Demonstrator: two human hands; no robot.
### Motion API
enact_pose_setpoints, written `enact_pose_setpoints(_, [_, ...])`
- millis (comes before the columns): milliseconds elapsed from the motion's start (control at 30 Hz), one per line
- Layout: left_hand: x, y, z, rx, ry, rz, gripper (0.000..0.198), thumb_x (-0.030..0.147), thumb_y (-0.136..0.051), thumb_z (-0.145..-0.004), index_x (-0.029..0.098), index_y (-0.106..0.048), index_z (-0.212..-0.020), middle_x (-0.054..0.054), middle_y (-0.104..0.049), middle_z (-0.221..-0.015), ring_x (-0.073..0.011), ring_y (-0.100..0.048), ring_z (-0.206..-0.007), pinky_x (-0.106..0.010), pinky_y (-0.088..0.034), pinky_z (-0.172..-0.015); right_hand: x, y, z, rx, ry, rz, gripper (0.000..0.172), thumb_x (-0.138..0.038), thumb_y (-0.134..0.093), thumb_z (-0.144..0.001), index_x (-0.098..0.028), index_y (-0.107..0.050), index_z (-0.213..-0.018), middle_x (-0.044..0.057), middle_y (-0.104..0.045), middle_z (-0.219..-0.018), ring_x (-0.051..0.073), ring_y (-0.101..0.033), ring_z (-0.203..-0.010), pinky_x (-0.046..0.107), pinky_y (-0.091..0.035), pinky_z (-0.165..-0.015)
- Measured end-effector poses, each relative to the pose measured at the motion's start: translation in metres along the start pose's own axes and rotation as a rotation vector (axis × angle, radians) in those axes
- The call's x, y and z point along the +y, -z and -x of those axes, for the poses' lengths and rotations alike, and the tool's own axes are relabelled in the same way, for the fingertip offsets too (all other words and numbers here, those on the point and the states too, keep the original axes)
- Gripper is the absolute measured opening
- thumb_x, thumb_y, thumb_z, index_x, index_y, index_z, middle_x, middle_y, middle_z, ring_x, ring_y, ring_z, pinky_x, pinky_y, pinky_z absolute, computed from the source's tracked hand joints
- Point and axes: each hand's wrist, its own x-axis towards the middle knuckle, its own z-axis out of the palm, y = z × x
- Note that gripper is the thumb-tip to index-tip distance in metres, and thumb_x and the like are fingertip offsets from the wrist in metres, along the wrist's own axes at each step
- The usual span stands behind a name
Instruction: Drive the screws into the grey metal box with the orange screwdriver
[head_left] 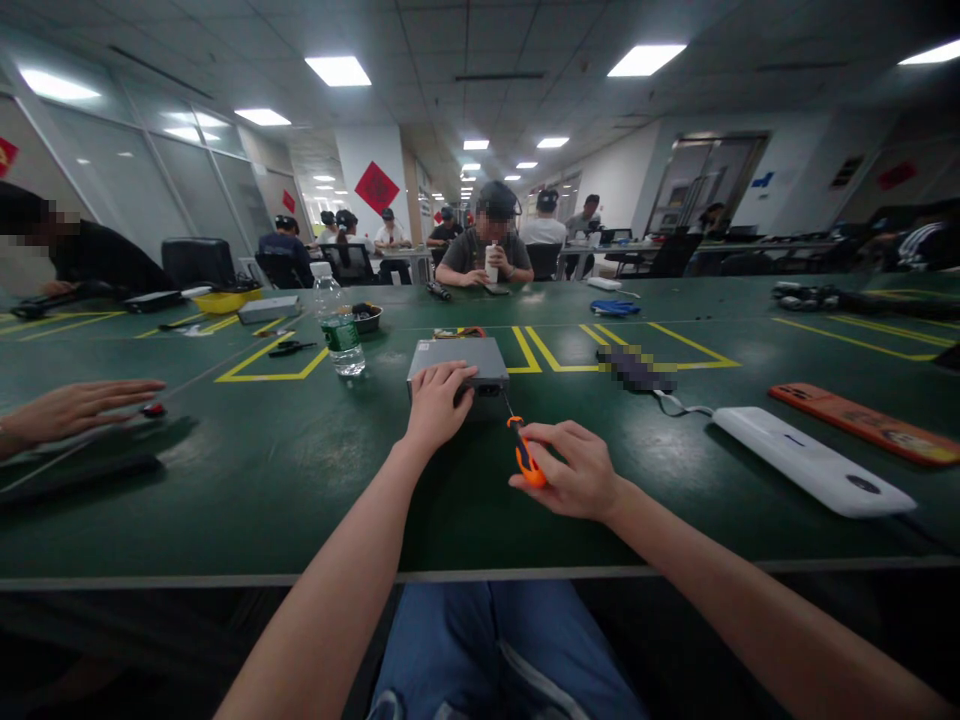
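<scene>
A grey metal power supply unit [480,352] lies on the green table in front of me, with a dark socket on its near face and coloured wires behind it. My left hand [439,400] holds it, fingers across the top and thumb at the near side. In my right hand [574,468] is a screwdriver [531,468] with an orange and black handle, gripped between thumb and fingers. Its thin shaft points up and away toward the unit's near right corner; whether the tip touches is too small to tell.
A water bottle [341,330] stands left of the unit, near a dark bowl [367,318]. A white power bank [810,460] and an orange phone case [862,422] lie right. Another person's hand [90,410] reaches in at left. A person [484,245] sits opposite.
</scene>
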Motion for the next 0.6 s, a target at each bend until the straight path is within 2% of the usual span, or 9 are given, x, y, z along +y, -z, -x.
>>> enact_pose_setpoints(100, [0.0001, 0.0004, -0.0004, 0.002, -0.003, -0.001, 0.029, 0.024, -0.048, -0.083, 0.029, -0.053, -0.111, 0.000, -0.055, -0.120, -0.0199, -0.046, -0.111, -0.038, -0.028, -0.095, 0.0021, -0.0003, 0.0041, -0.001, -0.061, 0.006, 0.015, -0.022, -0.050, -0.081, -0.020, -0.044, -0.095, 0.013, -0.058, -0.103, 0.016, -0.059, -0.077, 0.028, -0.048, -0.062])
enact_pose_setpoints(167, [0.0006, 0.0009, -0.0005, 0.000, 0.000, 0.000, 0.029, 0.024, -0.048, -0.082, 0.029, -0.053, -0.111, 0.000, -0.056, -0.120, -0.0200, -0.046, -0.111, -0.038, -0.028, -0.095, 0.0024, 0.0016, 0.0042, -0.032, -0.050, 0.025, 0.016, -0.016, -0.046, -0.081, -0.021, -0.045, -0.096, 0.012, -0.057, -0.106, 0.015, -0.059, -0.077, 0.028, -0.048, -0.063])
enact_pose_setpoints(400, [0.0015, 0.0014, -0.0002, -0.002, 0.001, 0.008, 0.030, 0.025, -0.047, -0.083, 0.029, -0.053, -0.111, 0.000, -0.055, -0.120, -0.0200, -0.045, -0.112, -0.038, -0.028, -0.096, -0.0050, 0.0035, -0.0030, -0.101, 0.049, 0.051, 0.018, -0.020, -0.047, -0.080, -0.018, -0.049, -0.097, 0.014, -0.057, -0.106, 0.018, -0.060, -0.083, 0.030, -0.050, -0.070])
enact_pose_setpoints(500, [0.0009, 0.0013, -0.0001, -0.008, 0.008, 0.008, 0.030, 0.024, -0.047, -0.083, 0.030, -0.053, -0.112, 0.000, -0.055, -0.120, -0.0201, -0.045, -0.112, -0.038, -0.028, -0.096, -0.0039, 0.0021, -0.0024, -0.096, 0.000, 0.075, 0.019, -0.022, -0.048, -0.082, -0.018, -0.050, -0.100, 0.012, -0.059, -0.101, 0.017, -0.061, -0.082, 0.028, -0.050, -0.069])
enact_pose_setpoints(600, [0.0002, 0.0011, 0.0001, -0.012, 0.009, 0.005, 0.031, 0.024, -0.047, -0.083, 0.030, -0.053, -0.113, 0.000, -0.055, -0.120, -0.0203, -0.045, -0.113, -0.039, -0.028, -0.096, 0.0020, 0.0033, 0.0010, -0.012, -0.127, 0.074, 0.017, -0.024, -0.051, -0.083, -0.018, -0.050, -0.099, 0.010, -0.060, -0.093, 0.016, -0.060, -0.076, 0.027, -0.049, -0.064])
